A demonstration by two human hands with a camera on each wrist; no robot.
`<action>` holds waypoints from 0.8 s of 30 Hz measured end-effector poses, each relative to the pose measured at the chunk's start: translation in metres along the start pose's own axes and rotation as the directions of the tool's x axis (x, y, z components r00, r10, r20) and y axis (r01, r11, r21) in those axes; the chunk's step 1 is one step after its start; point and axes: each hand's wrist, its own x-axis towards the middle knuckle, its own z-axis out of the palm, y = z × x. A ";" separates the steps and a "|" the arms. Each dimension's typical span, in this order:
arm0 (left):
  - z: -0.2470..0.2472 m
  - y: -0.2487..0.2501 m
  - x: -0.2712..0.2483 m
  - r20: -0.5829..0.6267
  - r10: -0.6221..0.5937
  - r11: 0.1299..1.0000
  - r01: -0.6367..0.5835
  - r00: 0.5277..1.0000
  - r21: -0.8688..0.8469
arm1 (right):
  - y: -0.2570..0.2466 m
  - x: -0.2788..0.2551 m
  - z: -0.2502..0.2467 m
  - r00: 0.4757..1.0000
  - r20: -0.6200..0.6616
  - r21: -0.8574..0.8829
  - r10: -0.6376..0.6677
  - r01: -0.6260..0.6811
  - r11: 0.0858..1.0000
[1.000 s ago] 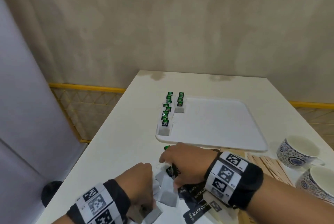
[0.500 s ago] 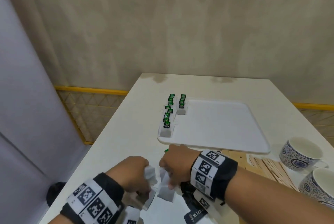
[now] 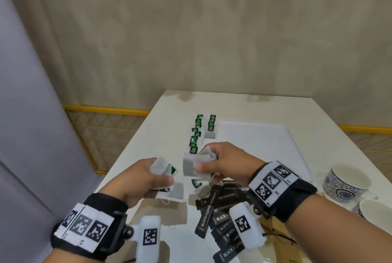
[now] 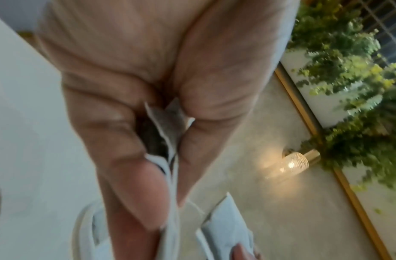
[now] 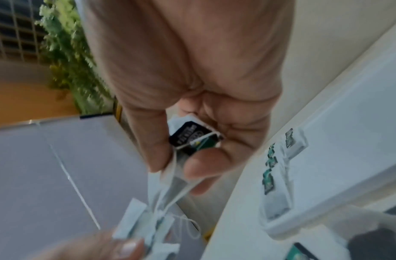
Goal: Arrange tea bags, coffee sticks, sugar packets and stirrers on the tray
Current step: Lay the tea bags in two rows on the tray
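Note:
Both hands are raised above the table's near edge, each holding tea bags. My left hand (image 3: 148,174) grips a bunch of white tea bags (image 3: 161,167) with a green tag; the left wrist view shows them pinched between thumb and fingers (image 4: 168,158). My right hand (image 3: 220,163) pinches other tea bags (image 3: 196,166), and a green-and-black tag (image 5: 192,139) lies in its palm. On the white tray (image 3: 265,146), two rows of tea bags with green tags (image 3: 198,133) stand along the left edge. Black coffee sticks (image 3: 218,209) lie in a heap below my right wrist.
More tea bags (image 3: 177,191) lie loose on the white table (image 3: 148,135) under my hands. Two blue-patterned cups (image 3: 347,182) stand at the right edge. Wooden stirrers (image 3: 275,228) show partly beneath my right forearm. A yellow rail runs past the table's left side.
Both hands have lifted off the table pile with tea bags in them and moved up toward the tray's near left corner. The view has tilted down slightly.

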 end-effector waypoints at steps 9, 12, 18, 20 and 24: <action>0.013 0.003 -0.001 0.325 -0.067 0.841 0.228 0.943 -0.490 | -0.024 -0.023 0.010 0.909 -0.084 0.002 -0.407 0.409 0.913; 0.014 0.002 -0.003 0.429 0.010 0.745 0.279 0.903 -0.605 | -0.019 -0.023 0.013 0.900 0.044 -0.104 -0.433 0.435 0.894; 0.016 0.007 -0.005 0.502 0.065 0.753 0.288 0.862 -0.592 | -0.020 -0.020 0.005 0.934 0.078 -0.183 -0.350 0.358 0.915; 0.021 0.009 -0.004 0.485 0.050 0.820 0.242 0.873 -0.519 | -0.022 -0.016 0.001 0.942 0.101 -0.228 -0.321 0.335 0.914; 0.032 0.019 0.006 0.365 0.058 0.827 0.160 0.929 -0.539 | -0.018 -0.005 -0.013 0.951 0.100 -0.107 -0.292 0.303 0.947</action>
